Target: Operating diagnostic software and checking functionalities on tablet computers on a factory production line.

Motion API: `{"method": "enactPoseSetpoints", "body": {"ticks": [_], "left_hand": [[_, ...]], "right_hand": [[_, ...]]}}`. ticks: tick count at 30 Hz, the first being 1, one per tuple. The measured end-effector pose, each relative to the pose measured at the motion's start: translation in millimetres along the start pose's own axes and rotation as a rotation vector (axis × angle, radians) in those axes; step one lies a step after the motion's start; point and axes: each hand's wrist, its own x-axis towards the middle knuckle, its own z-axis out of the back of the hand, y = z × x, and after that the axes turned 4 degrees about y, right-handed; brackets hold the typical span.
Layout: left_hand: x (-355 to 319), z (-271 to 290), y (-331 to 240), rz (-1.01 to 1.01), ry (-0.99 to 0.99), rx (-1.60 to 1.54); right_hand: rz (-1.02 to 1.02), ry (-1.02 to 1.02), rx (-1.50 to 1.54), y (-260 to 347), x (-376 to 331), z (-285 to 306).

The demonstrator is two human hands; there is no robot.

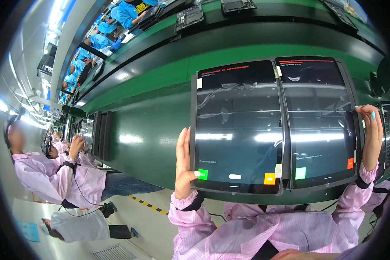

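Two tablets in black holders lie side by side on the green bench, screens up and lit. At the outer side of the left tablet point(238, 125) is my left hand point(184, 164). Its fingers stretch along the edge, and the thumb reaches over a green square on the screen. My right hand point(372, 134) rests at the outer edge of the right tablet point(320, 121). Its fingers are extended and partly bent, with blue-green nails, and one fingertip touches the holder's rim. Both screens show a green square low on the left, an orange or red one low on the right, and ceiling-light reflections.
Beyond the green bench point(147, 117), a raised dark shelf point(264, 32) carries opened devices point(189, 19). A stack of black trays point(103, 135) stands at the left. A person in a pink coat point(52, 173) stands further left. Several people in blue work across the line.
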Motion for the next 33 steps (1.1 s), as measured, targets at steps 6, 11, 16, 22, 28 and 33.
{"method": "enactPoseSetpoints", "body": {"ticks": [6, 11, 16, 22, 28, 33], "left_hand": [[-0.3, 1.4, -1.6, -0.010, 0.004, -0.013], [-1.0, -1.7, -5.8, -0.001, -0.004, -0.030], [5.5, -10.2, -8.1, 0.003, -0.008, -0.088], [0.0, -2.2, -6.2, -0.008, -0.027, -0.086], [3.3, -2.7, -8.6, -0.006, -0.002, -0.085], [-0.1, 1.8, -4.1, -0.019, 0.004, -0.035]], "right_hand": [[-0.008, 0.000, 0.019, 2.0, 3.0, -1.9], [-0.009, -0.003, 0.018, 5.8, 3.2, -2.3], [0.229, 0.232, -0.216, 46.7, -7.0, -0.1], [0.555, 0.759, -0.277, 75.0, -26.5, -27.3], [0.539, 0.715, -0.336, 78.2, -27.0, -35.0], [0.541, 0.712, -0.334, 76.6, -26.3, -33.7]]}}
